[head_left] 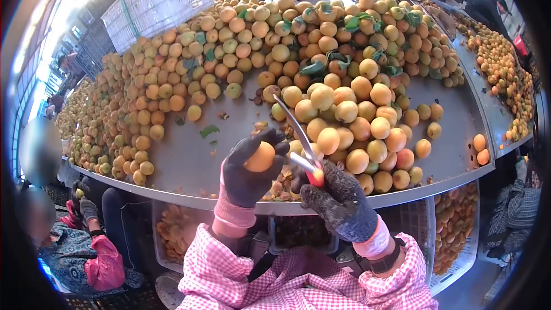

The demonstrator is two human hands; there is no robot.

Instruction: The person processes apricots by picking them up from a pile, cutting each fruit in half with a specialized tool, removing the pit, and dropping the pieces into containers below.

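My left hand (249, 166), in a dark glove, holds a single orange-yellow fruit (260, 157) above the table's front edge. To its right, my right hand (336, 198) wears a dark, worn glove and is closed round the red handle of a knife (297, 126). The long curved blade points up and away to the left, over the fruit. A short silvery piece also sticks out of the grip to the left. Just beyond the knife lies a heap of fruit (346, 111) with green leaves. Bits of fruit scrap (281, 186) lie on the metal between my hands.
The metal table (189, 181) has a raised rim. A white crate (158, 8) stands at the back left. Crates of cut fruit (456, 229) sit below the front edge. A co-worker in a pink sleeve (104, 261) is at the left; others are around the table.
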